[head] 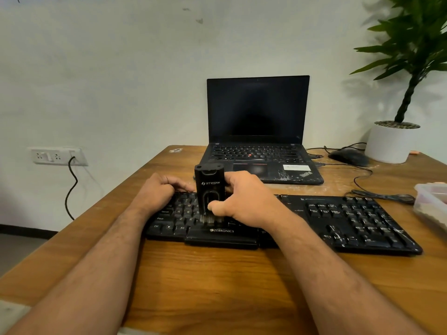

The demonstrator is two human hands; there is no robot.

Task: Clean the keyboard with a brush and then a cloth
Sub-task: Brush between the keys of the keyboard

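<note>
Head view: two bare forearms reach forward from the bottom edge over the brown wooden tabletop (217,281). The right hand (246,201) has its fingers curled round a black box-shaped cleaning brush (209,187), thumb pressed against its near face. The brush stands upright, its pale bristles touching the keys just above the space bar of the wide black plastic keyboard (350,221). That keyboard lies flat across the middle of the tabletop. The left hand (159,189) rests on the keyboard's far left edge, fingers curled over it, steadying it. Behind the keyboard sits an open black laptop (257,110) with a dark screen. To its right lie a black mouse (348,157) and a potted green plant in a white round pot (389,143).
</note>
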